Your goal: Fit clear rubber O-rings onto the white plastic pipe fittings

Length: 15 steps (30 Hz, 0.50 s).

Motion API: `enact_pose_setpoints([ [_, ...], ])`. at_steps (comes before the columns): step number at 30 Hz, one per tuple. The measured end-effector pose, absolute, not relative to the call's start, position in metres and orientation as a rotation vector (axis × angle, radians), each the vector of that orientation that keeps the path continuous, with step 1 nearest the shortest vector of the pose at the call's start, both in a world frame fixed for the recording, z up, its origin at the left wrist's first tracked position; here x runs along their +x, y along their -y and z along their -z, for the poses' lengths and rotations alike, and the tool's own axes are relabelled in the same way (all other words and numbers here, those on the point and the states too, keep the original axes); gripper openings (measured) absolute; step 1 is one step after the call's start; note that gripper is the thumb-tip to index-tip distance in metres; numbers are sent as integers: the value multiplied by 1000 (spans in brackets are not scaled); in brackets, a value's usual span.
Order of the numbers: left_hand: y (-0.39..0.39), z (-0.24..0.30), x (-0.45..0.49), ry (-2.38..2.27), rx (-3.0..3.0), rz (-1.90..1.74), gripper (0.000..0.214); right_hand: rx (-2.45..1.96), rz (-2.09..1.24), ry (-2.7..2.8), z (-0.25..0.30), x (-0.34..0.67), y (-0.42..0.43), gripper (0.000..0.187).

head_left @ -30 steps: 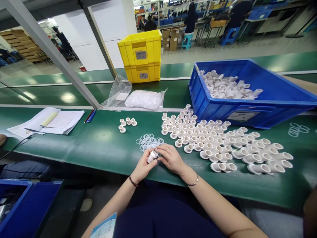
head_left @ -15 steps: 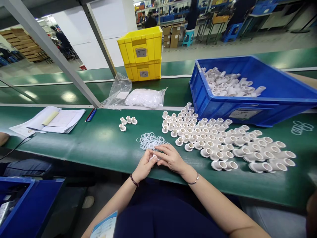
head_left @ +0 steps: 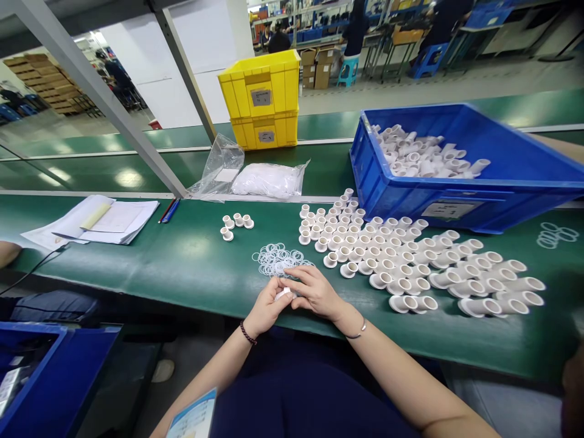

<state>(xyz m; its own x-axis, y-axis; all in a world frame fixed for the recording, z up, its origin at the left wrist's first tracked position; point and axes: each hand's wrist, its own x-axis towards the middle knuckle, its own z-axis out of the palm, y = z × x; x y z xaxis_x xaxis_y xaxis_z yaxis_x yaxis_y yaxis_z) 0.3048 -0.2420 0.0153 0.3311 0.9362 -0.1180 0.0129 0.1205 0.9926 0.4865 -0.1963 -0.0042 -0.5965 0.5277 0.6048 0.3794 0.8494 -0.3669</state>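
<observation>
Close to the front edge of the green bench, my left hand is closed around a small white flanged tube, mostly covered by fingers. My right hand meets it from the other side, its fingers closed on the same tube. Whether a ring is on the tube cannot be made out. Just beyond my fingertips lies a loose pile of thin white rings. Several similar tubes stand in a small group behind the pile, to the left. Many more tubes stand upright in rows on the right.
A blue bin full of white tubes stands behind the rows. Stacked yellow crates, a clear plastic bag, papers and pens lie further back and left. A few rings rest at the far right.
My fingers have shifted slightly around the white tube, and a little more of it shows between them. The pile, the rows and the bins stay put.
</observation>
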Motion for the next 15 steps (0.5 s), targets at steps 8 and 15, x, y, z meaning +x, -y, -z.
enact_pose_setpoints([
  [8, 247, -22, 305, -1024, 1444, -906, 27, -650, -672, 2165, 2, 482, 204, 63],
  [15, 250, -27, 298, -1162, 1807, -920, 22, -678, -1255, 1966, 1, 473, 214, 49],
])
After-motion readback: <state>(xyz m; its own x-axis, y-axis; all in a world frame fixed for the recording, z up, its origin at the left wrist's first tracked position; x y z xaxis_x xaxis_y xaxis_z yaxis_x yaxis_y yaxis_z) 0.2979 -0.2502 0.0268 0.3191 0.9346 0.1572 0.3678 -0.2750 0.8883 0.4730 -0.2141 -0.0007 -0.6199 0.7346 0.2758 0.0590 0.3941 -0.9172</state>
